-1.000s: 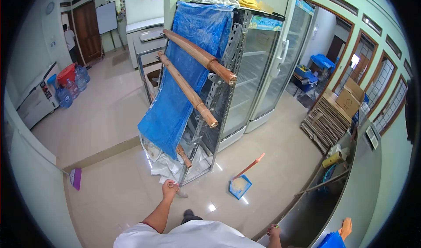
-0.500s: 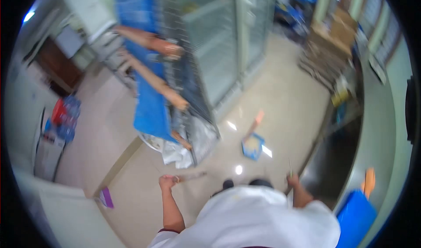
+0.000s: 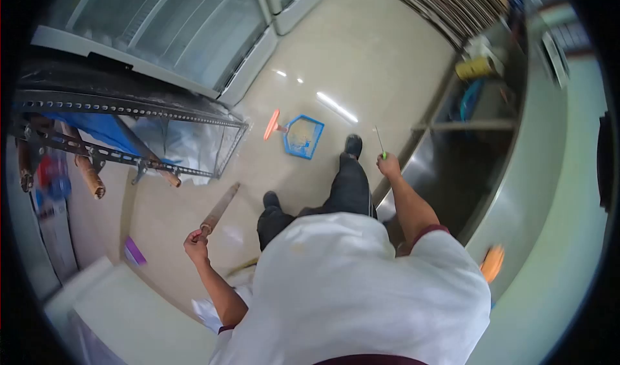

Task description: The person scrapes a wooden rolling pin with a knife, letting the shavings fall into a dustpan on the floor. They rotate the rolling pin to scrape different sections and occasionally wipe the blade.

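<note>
My left hand [image 3: 196, 243] is closed around one end of a long brownish tube [image 3: 221, 208], which looks like a cardboard roll core and points forward over the floor. In my right hand [image 3: 389, 165], a thin-bladed knife [image 3: 380, 140] with a green handle is gripped, its blade pointing up and away. On the floor ahead lies a blue five-sided dustpan-like object [image 3: 321, 134] with bits inside it and an orange handle [image 3: 272, 125] beside it. Neither hand touches it.
A metal rack [image 3: 129, 110] holding several brown rolls [image 3: 89, 176] stands at left, before glass-door cabinets [image 3: 174, 29]. Along the right runs a steel counter [image 3: 510, 216] with an orange item [image 3: 493, 263] on it. Stacked flat cardboard [image 3: 452, 6] stands at the back. A purple object [image 3: 135, 251] lies on the floor.
My view has turned down and leftward, and the rack now appears farther left. The left hand and tube sit lower left; the right hand is higher in view. Both still hold their things.
</note>
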The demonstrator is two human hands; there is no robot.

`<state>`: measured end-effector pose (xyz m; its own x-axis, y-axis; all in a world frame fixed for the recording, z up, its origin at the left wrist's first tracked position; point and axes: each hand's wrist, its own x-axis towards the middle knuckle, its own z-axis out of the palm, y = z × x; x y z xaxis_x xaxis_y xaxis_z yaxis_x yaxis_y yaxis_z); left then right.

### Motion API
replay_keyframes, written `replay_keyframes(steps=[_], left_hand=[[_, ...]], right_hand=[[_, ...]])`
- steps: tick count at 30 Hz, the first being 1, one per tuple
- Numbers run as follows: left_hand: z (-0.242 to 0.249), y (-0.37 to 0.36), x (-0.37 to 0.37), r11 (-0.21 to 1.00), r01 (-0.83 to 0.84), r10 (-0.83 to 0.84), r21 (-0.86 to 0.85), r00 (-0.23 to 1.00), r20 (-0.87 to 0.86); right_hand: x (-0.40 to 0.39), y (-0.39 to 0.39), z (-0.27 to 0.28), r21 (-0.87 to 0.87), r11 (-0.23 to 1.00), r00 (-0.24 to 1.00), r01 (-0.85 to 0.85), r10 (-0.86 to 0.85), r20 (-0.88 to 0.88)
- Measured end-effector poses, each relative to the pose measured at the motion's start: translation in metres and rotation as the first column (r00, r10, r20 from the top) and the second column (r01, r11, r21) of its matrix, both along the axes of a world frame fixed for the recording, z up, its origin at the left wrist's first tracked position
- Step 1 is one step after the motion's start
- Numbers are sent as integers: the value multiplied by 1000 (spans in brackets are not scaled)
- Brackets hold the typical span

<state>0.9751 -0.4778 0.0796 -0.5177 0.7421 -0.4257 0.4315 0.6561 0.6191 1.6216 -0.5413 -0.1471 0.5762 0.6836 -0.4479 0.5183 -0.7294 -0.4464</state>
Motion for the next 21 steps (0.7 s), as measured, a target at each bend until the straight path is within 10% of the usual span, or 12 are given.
replay_keyframes(steps=[6,10,14,21], left_hand=[[15,-30,143,988,-155,155,25,988,-8],[23,-51,224,966,-258,256,26,965,59],[21,-44,272,965,-257,260,-44,962,80],[-22,-23,283,978,-192,206,84,956,-209]], right_hand=[[122,111,-35,-51,936,912,-347,324,-253],[120,181,20,-98,988,778,-115,29,-628],[102,204,42,-67,963,773,-263,168,-612],[63,173,-97,65,808,734,-586,563,-380]])
